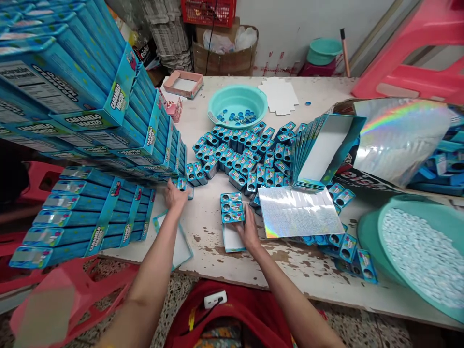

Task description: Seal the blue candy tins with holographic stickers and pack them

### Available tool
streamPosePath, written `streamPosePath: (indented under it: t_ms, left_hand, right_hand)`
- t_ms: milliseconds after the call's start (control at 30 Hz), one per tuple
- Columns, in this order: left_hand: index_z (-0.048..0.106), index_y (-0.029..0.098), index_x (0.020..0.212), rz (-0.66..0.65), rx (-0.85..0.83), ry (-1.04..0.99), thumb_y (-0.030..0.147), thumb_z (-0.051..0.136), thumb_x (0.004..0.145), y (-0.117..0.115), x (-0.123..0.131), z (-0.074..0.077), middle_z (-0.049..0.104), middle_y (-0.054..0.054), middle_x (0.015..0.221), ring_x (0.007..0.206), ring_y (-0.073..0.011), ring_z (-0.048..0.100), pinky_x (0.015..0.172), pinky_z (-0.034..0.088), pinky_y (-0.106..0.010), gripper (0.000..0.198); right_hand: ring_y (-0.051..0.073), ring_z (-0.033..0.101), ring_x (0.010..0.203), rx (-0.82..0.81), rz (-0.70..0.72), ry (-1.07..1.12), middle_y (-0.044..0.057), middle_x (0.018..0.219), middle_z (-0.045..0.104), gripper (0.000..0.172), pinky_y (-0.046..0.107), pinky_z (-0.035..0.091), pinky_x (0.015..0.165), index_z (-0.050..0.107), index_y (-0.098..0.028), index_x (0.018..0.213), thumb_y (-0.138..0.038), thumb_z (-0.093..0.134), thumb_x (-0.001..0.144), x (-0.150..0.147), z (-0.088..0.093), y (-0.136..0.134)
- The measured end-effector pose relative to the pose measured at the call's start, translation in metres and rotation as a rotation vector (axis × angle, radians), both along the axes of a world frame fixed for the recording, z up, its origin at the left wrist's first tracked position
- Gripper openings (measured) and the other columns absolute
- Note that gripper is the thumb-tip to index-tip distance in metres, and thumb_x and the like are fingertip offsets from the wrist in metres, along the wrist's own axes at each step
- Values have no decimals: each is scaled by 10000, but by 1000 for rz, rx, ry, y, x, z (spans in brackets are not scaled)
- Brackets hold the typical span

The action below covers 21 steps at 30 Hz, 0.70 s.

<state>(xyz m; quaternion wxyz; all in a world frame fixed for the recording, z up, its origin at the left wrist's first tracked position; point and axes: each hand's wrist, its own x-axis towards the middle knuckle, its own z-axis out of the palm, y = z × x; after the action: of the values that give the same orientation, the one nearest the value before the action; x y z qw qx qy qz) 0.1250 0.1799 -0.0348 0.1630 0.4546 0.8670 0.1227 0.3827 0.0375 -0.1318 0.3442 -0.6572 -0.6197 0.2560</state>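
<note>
My left hand (176,195) reaches out to small blue candy boxes (182,184) at the foot of the tall stack, its fingers and thumb around them. A shallow blue-edged display tray (232,239) lies in front of me, with three candy boxes (232,207) side by side in its far part and a bare white bottom nearer me. My right hand (249,228) grips this tray at its right side, thumb over the inside. Between and beyond my hands, many upright candy boxes (232,157) with round holes in their tops crowd the table. Another tray (181,249) lies by my left forearm.
Stacked full display boxes (119,101) tower at the left. A turquoise basin (237,92) with blue caps stands at the back. Nested trays (326,150) and a shiny holographic sheet (300,212) lie right, near a large tub (373,232) of white pieces. Red stools (72,299) stand lower left.
</note>
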Motion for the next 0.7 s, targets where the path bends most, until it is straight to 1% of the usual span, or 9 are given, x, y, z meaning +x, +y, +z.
streamPosePath:
  t_ms: [167,267,333,400,467,533,600,667,700]
  left_hand:
    - [274,166,1391,-391,75,30,351,666,652,-54,2,-11,439,-171,1313,1219,-332,403,991,355,-453,857]
    - [311,120,1373,-470,100,141,399,624,701,-65,8,-17,435,-198,1289,1195,-364,397,977,345,-494,792]
    - [323,99,1367,-472,63,160,401,614,709,-63,7,-13,471,-204,1225,1150,-367,430,948,367,-500,781]
    - [319,102,1373,-487,24,132,377,627,693,-62,1,2,496,-186,1179,1130,-358,445,942,381,-490,795]
    - [295,136,1391,-555,-5,64,367,644,673,-71,-4,27,494,-159,1196,1143,-345,441,946,393,-479,831]
    - [272,185,1403,-686,-40,-52,372,644,676,-89,-1,56,475,-131,1246,1156,-321,446,946,411,-462,837]
    - [277,218,1397,-864,-76,-203,341,634,689,-110,16,78,462,-109,1280,1156,-283,462,956,423,-428,803]
    - [282,221,1394,-1031,-76,-316,259,605,699,-130,44,84,467,-101,1286,1160,-249,462,978,418,-389,767]
    - [277,215,1398,-1098,-53,-336,214,581,700,-138,60,80,469,-103,1288,1168,-240,454,992,409,-380,761]
  right_hand:
    - [275,337,1321,-24,-70,6,155,1419,358,660,492,350,1056,202,-183,1444,-391,485,885,0,6,-38]
    - [286,351,1304,-35,-76,-51,165,1399,383,657,511,355,1041,229,-173,1432,-409,497,880,-2,9,-54]
    - [299,368,1283,-34,-83,-90,172,1378,409,670,522,363,1023,254,-161,1421,-416,524,864,-2,11,-60]
    - [297,403,1248,-36,-80,-96,167,1337,453,622,516,380,1003,306,-162,1397,-390,528,862,0,11,-65]
    - [281,444,1205,-48,-64,-68,148,1282,504,531,500,398,986,370,-178,1362,-340,502,874,2,10,-71]
    - [263,473,1169,-68,-56,-27,128,1243,536,467,487,408,978,413,-197,1338,-289,468,883,5,8,-79]
    - [247,485,1153,-86,-65,23,115,1234,546,449,471,418,974,423,-210,1336,-251,436,889,7,5,-85]
    - [231,489,1149,-101,-75,70,106,1238,546,443,450,428,972,423,-220,1341,-222,403,898,7,2,-90]
    - [223,490,1150,-102,-76,88,103,1243,545,441,443,428,977,423,-224,1343,-211,387,904,7,1,-92]
